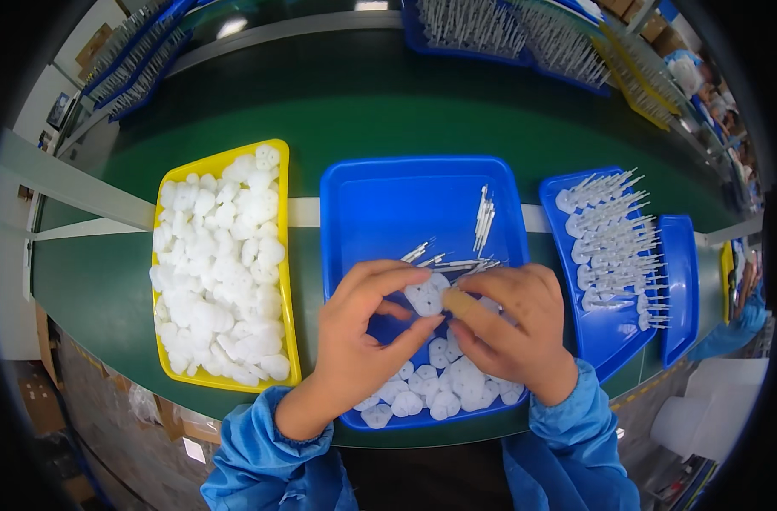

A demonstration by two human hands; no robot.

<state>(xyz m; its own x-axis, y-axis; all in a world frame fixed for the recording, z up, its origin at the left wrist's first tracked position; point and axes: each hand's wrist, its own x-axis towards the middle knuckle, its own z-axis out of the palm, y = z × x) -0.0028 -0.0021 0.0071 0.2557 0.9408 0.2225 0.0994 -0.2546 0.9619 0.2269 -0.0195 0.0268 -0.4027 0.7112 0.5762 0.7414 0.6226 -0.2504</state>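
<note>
My left hand [359, 319] pinches a white plastic disc [424, 295] with small holes and a scalloped edge between thumb and fingertips. My right hand [518, 319] meets the disc's right side, its fingers drawn together; what they hold is hidden, and one finger has a tan covering. Both hands are over a blue tray [388, 192]. Loose white discs [444, 387] are heaped at its near end. Beyond the fingers lie several thin white rods [485, 220] with metal tips.
On the left stands a yellow tray [294, 341] piled with white discs [218, 264]. To the right, a blue tray [614, 345] carries discs with rods standing in them [614, 238], beside another blue tray [680, 298]. More rod-filled trays [482, 34] line the green table's [312, 94] far side.
</note>
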